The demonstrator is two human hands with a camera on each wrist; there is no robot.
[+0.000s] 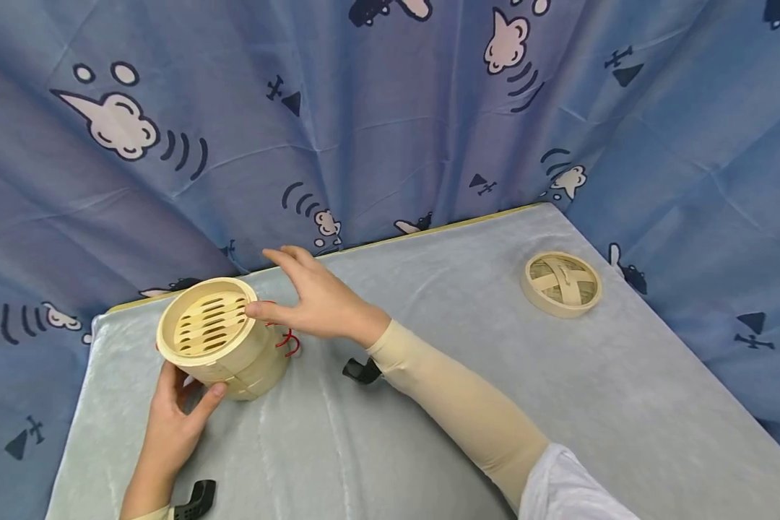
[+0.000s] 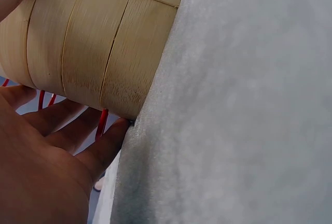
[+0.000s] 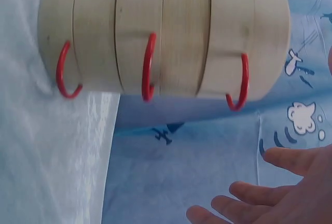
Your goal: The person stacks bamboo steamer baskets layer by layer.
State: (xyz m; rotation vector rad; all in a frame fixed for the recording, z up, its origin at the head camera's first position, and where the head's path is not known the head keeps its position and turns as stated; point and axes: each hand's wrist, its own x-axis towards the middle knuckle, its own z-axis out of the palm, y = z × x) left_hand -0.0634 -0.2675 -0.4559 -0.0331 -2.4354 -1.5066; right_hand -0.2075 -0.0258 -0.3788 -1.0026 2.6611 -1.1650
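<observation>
A stack of round bamboo steamer baskets (image 1: 253,365) stands at the table's left, its slatted top tier (image 1: 211,321) uncovered. Red loops (image 3: 149,68) stick out from its side in the right wrist view. My left hand (image 1: 172,433) holds the stack's near left side, thumb in front and fingers spread round the wall. In the left wrist view those fingers (image 2: 106,149) lie along the lower tiers. My right hand (image 1: 325,300) is at the stack's right with fingers extended, its thumb overlapping the top rim in the head view. The right wrist view shows its fingers (image 3: 254,193) apart from the wall.
A woven bamboo lid (image 1: 562,284) lies toward the table's far right corner. Pale plush cloth covers the table (image 1: 442,289). A patterned blue curtain (image 1: 390,123) hangs right behind the back edge. Black wrist mounts (image 1: 362,370) sit by both wrists.
</observation>
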